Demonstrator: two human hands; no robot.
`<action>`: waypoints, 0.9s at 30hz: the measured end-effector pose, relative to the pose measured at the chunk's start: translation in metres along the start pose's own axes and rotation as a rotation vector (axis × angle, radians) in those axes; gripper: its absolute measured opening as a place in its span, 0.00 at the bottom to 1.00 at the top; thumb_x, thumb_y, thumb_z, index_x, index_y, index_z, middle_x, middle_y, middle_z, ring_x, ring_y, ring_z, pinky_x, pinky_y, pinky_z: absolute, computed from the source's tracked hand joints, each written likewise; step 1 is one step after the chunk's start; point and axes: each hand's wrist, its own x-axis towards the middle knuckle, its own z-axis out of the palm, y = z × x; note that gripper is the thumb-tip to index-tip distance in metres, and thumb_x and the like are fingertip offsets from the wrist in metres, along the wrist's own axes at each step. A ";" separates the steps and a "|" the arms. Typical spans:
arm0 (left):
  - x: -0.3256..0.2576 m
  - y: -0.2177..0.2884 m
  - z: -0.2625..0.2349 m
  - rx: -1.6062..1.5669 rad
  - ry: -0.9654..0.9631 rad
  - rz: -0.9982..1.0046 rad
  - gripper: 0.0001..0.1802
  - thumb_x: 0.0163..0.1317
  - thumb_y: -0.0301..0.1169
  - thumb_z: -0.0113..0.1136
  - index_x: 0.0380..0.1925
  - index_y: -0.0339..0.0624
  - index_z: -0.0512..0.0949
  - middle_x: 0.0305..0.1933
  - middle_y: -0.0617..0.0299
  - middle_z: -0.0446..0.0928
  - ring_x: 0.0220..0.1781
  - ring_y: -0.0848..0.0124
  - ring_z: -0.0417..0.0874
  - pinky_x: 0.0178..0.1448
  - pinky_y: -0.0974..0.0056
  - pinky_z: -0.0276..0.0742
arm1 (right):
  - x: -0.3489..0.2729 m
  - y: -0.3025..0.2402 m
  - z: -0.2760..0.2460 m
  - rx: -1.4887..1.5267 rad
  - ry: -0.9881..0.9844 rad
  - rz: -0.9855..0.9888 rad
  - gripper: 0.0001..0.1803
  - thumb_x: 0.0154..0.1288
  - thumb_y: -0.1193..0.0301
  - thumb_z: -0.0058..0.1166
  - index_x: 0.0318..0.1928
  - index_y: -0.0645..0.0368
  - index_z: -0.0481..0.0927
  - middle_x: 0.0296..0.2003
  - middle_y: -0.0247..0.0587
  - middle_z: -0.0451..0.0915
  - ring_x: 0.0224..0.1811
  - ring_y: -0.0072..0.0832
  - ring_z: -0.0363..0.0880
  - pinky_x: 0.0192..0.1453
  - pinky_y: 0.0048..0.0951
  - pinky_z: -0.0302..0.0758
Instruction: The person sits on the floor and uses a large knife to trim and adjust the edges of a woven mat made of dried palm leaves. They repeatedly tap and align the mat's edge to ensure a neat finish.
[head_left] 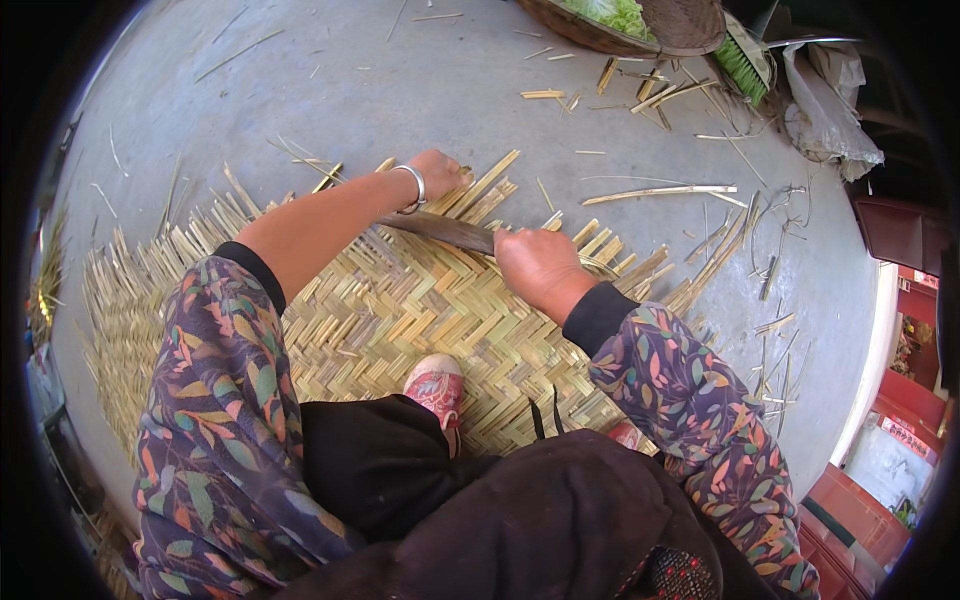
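A mat (450,335) woven from flat yellow-green split-cane strips lies on the ground before me, with loose strip ends along its far edge. My right hand (540,265) is wrapped round one end of a long, flat, dark blade-like tool (440,230). The tool slants up to the left across the mat's far edge and passes under my left wrist. Beyond it, my left hand (440,175), with a silver bangle (411,188) at its wrist, is closed at the strip ends (485,190). What its fingers grip is mostly hidden.
My red patterned shoe (437,388) stands on the mat. Cut strips (660,192) and scraps lie scattered on the grey concrete floor (340,90). At the far right are a round basket (685,25) with leafy greens (612,14), a green-bristled brush (742,68) and a pale sack (825,110).
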 end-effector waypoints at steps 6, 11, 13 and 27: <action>-0.055 0.024 -0.006 -0.029 0.184 0.185 0.17 0.68 0.43 0.51 0.45 0.44 0.82 0.41 0.49 0.83 0.45 0.53 0.84 0.52 0.55 0.78 | 0.001 0.000 0.025 0.038 0.060 0.045 0.08 0.60 0.73 0.50 0.34 0.60 0.82 0.27 0.48 0.85 0.32 0.42 0.87 0.34 0.41 0.82; -0.076 0.040 -0.016 -0.288 0.153 -0.040 0.19 0.67 0.45 0.53 0.42 0.42 0.83 0.37 0.48 0.83 0.41 0.49 0.83 0.48 0.53 0.77 | 0.000 -0.003 0.040 0.042 0.141 0.066 0.07 0.59 0.73 0.52 0.33 0.61 0.82 0.26 0.48 0.85 0.29 0.41 0.87 0.31 0.40 0.82; -0.075 0.045 -0.019 -0.272 0.142 -0.027 0.20 0.67 0.46 0.53 0.43 0.43 0.83 0.37 0.48 0.83 0.40 0.49 0.82 0.47 0.53 0.76 | 0.000 -0.002 0.042 0.062 0.148 0.057 0.07 0.59 0.73 0.52 0.33 0.61 0.82 0.25 0.48 0.84 0.28 0.41 0.87 0.31 0.40 0.82; -0.053 0.027 -0.013 -0.790 0.175 -0.232 0.14 0.68 0.41 0.50 0.34 0.42 0.77 0.25 0.63 0.77 0.30 0.69 0.81 0.40 0.62 0.77 | 0.000 -0.004 0.036 0.111 0.058 0.116 0.08 0.60 0.72 0.51 0.34 0.59 0.83 0.29 0.49 0.85 0.33 0.44 0.86 0.37 0.44 0.81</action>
